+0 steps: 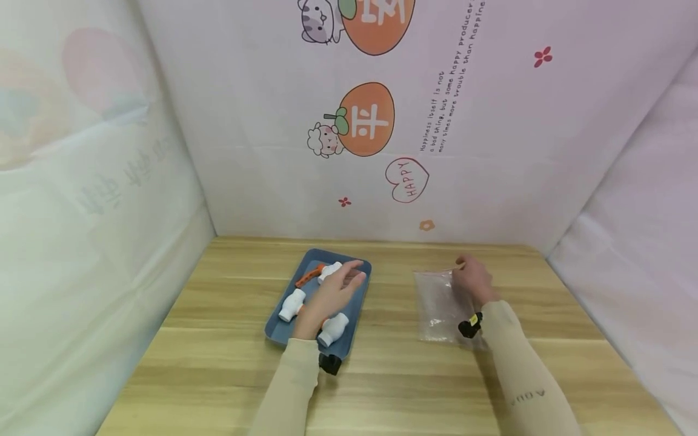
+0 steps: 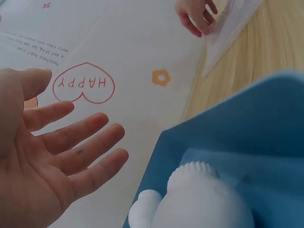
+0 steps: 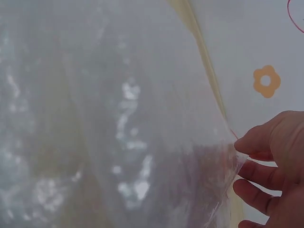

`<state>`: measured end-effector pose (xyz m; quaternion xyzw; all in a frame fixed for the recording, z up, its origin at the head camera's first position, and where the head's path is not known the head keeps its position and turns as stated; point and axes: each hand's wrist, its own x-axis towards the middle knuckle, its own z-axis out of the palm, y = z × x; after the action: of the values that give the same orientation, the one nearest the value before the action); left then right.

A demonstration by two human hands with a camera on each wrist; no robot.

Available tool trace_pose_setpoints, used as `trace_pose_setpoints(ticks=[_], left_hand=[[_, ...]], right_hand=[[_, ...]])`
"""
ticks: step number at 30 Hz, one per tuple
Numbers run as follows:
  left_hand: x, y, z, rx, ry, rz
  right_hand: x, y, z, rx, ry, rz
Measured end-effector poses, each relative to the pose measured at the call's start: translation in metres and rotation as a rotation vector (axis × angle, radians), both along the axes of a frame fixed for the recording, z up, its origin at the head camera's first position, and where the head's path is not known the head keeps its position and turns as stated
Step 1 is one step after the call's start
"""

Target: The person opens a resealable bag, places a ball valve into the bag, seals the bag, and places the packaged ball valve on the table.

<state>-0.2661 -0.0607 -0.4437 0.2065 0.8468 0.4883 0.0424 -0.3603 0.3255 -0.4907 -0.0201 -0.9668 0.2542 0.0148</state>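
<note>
My left hand (image 1: 334, 297) hovers over a blue tray (image 1: 357, 301), fingers spread and relaxed. Nothing lies in its palm in the left wrist view. Inside the tray are white plastic ball valves: one at the left (image 1: 292, 305), one at the near right (image 1: 334, 330), and one at the far end (image 1: 329, 272) beside an orange handle (image 1: 309, 276). My forearm and hand hide part of the tray. To the right, my right hand (image 1: 473, 280) pinches the top edge of a clear plastic bag (image 1: 436, 303) between thumb and fingers. Up close, the bag (image 3: 118, 95) looks wrinkled and shiny.
Both things are on a wood-grain table (image 1: 392, 375). A white printed cloth backdrop (image 1: 262, 151) rises behind the table's far edge, with cloth side walls (image 1: 643, 242) at left and right. Each wrist carries a small black camera (image 1: 329, 364).
</note>
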Motion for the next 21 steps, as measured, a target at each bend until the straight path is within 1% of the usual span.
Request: trace_pose_setpoints(ticks=[3, 5, 11, 14, 17, 19, 21], left_hand=[[0.001, 0.005, -0.003, 0.005, -0.014, -0.012], [0.001, 0.007, -0.005, 0.000, -0.009, -0.010], [0.004, 0.010, -0.007, -0.016, 0.020, -0.007], [0.005, 0.012, -0.007, -0.032, 0.027, -0.016], [0.006, 0.014, -0.007, -0.037, 0.041, -0.021], [0.006, 0.015, -0.006, -0.042, 0.048, -0.022], [0.007, 0.017, -0.006, -0.043, 0.040, -0.027]], right_hand=[[0.002, -0.001, 0.001, -0.012, 0.021, -0.004], [0.005, -0.003, 0.004, -0.028, 0.049, 0.003], [0.020, -0.015, 0.022, -0.098, 0.127, 0.060], [0.027, -0.025, 0.032, -0.108, 0.156, 0.107], [0.032, -0.034, 0.039, -0.113, 0.183, 0.137], [0.035, -0.039, 0.044, -0.123, 0.194, 0.147], [0.039, -0.044, 0.049, -0.141, 0.198, 0.148]])
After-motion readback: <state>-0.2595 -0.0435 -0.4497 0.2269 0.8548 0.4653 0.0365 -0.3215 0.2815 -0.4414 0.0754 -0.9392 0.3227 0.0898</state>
